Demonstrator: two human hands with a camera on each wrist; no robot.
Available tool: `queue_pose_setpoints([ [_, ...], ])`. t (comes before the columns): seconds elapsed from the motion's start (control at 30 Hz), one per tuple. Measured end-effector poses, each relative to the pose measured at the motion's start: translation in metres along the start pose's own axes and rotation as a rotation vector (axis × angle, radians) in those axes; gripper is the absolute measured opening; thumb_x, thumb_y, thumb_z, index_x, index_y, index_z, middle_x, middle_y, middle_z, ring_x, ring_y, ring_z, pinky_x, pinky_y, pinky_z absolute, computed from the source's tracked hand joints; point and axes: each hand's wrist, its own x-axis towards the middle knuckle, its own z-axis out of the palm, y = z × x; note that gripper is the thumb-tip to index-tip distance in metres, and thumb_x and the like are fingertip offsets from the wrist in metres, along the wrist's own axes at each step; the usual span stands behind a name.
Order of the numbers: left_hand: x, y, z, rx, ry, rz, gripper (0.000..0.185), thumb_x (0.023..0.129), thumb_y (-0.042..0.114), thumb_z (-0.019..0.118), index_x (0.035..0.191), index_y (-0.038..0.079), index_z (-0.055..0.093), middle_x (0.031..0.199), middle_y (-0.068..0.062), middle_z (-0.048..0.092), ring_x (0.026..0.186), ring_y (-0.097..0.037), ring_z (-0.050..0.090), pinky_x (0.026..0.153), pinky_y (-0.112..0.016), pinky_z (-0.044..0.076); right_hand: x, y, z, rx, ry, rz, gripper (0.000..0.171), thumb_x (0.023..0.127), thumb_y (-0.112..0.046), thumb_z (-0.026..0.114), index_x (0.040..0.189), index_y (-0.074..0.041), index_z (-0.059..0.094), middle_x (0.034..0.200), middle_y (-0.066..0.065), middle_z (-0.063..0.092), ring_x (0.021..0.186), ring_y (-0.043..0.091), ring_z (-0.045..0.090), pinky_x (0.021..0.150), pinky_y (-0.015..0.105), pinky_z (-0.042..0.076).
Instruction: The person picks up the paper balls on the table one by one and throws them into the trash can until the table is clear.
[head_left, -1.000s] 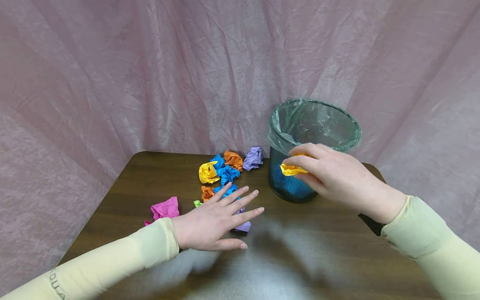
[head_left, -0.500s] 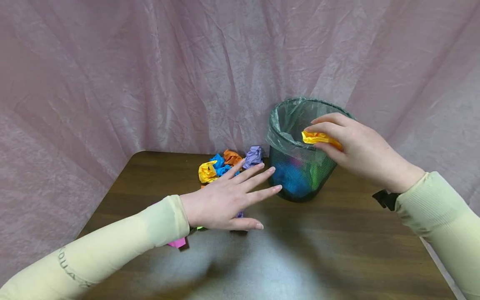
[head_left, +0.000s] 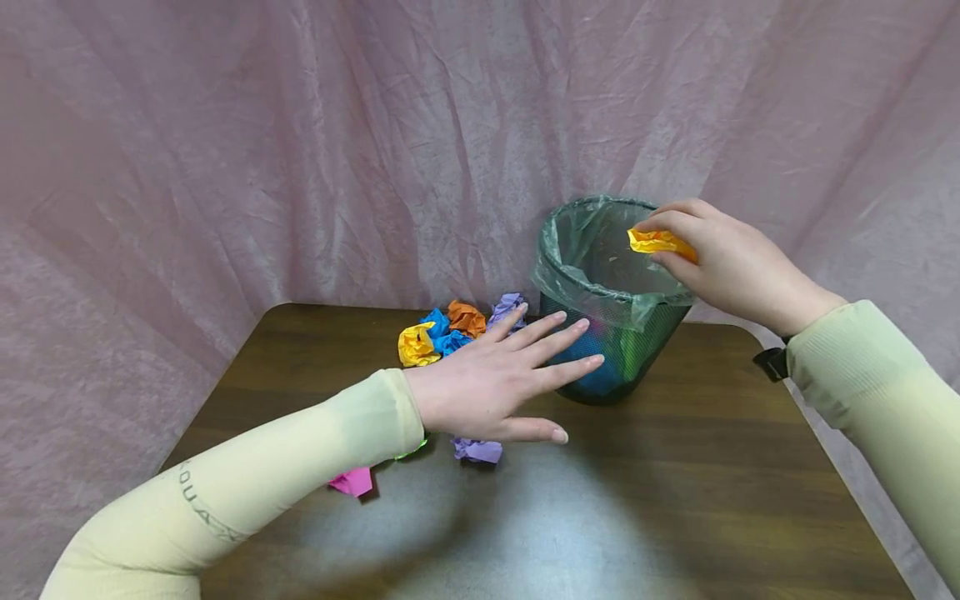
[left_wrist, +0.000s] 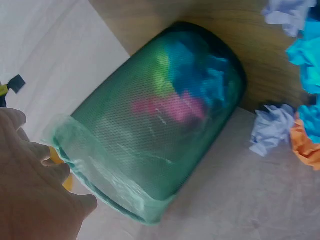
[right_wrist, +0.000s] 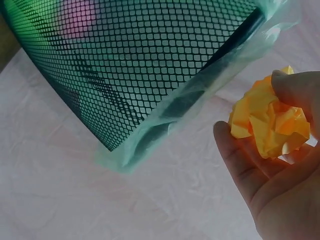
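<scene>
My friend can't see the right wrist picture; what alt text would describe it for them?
A right hand holds a crumpled yellow-orange paper ball near the mouth of a mesh wastebasket, whose plastic liner hangs over the rim. A blurred pink shape and a green patch show through the mesh, with a pale pinkish curtain behind.

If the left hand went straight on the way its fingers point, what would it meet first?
The left hand would likely meet the mesh bin first, though depth is unclear.

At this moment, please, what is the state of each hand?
Left hand: open, holding nothing.
Right hand: holding a crumpled yellow paper ball.
</scene>
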Motion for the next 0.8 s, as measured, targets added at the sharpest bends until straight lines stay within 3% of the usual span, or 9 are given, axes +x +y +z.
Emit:
queue_pose_setpoints([
  [0.27, 0.015, 0.006, 0.004, 0.000, -0.019, 0.025, 0.082, 0.099, 0.073, 0.035, 0.166, 0.031, 0.011, 0.171, 0.002, -0.010, 0.154, -0.016, -0.016, 0.123, -0.054, -0.003, 0.014, 0.005, 0.010, 0.004, -0.099, 0.067, 0.039, 0.098, -0.010, 0.069, 0.137, -0.010, 0.062, 0.133, 0.015, 0.056, 0.109, 0.036, 0.061, 0.092, 0.059, 0.051],
  [0.8, 0.010, 0.004, 0.020, -0.010, -0.074, 0.026, 0.083, 0.098, 0.075, 0.032, 0.166, 0.032, 0.010, 0.170, 0.003, -0.011, 0.154, -0.017, -0.016, 0.123, -0.056, -0.002, 0.026, 0.011, 0.018, -0.003, -0.252, 0.153, 0.045, 0.100, -0.017, 0.065, 0.144, -0.012, 0.056, 0.137, 0.017, 0.054, 0.109, 0.036, 0.061, 0.092, 0.056, 0.051],
])
